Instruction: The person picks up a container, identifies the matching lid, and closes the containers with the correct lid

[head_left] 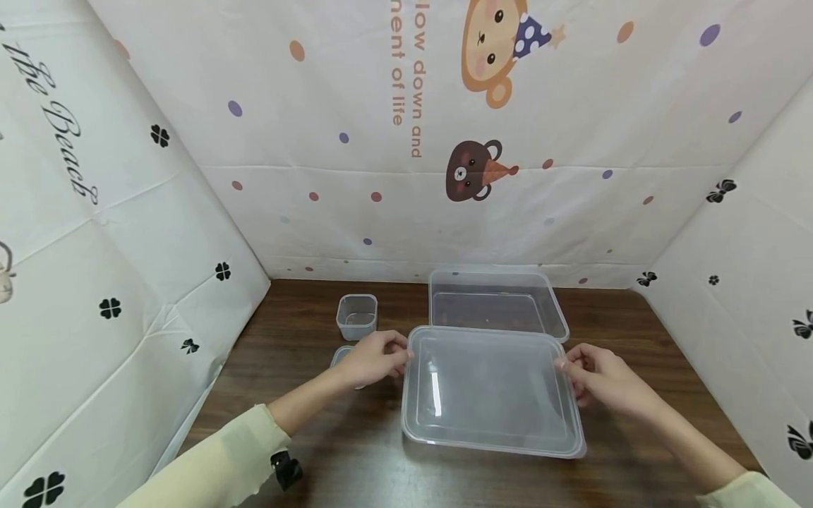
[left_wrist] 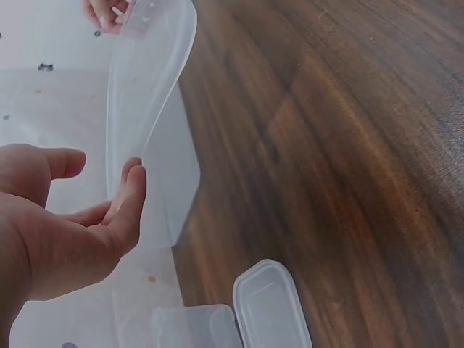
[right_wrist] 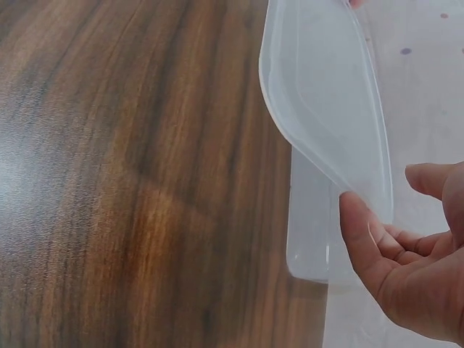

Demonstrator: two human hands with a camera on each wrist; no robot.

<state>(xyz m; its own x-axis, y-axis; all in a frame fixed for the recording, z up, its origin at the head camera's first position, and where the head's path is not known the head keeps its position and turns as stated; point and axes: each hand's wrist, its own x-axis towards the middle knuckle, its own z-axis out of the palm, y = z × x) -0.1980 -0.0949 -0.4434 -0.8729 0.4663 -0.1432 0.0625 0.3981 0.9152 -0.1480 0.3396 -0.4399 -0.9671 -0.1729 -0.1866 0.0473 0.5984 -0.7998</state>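
A large clear rectangular plastic lid [head_left: 492, 391] is held above the table between my two hands, in front of a large clear rectangular container [head_left: 489, 310]. My left hand [head_left: 376, 356] holds the lid's left edge, fingers curled at its rim. The right hand [head_left: 603, 377] grips the opposite edge near the far right corner. In the left wrist view, the fingertips [left_wrist: 134, 174] meet the lid's rim, with the thumb raised apart. The right wrist view shows the lid [right_wrist: 326, 94] bowed, with fingertips [right_wrist: 351, 206] at its lower edge. The lid overlaps the container's near part in the head view.
A small clear container [head_left: 357, 316] stands at the back left. Just in front of it lies a small clear lid [head_left: 341, 355], partly hidden by my left hand. The dark wooden table [head_left: 305, 437] is bordered by white printed sheets [head_left: 356, 212] at the back and sides.
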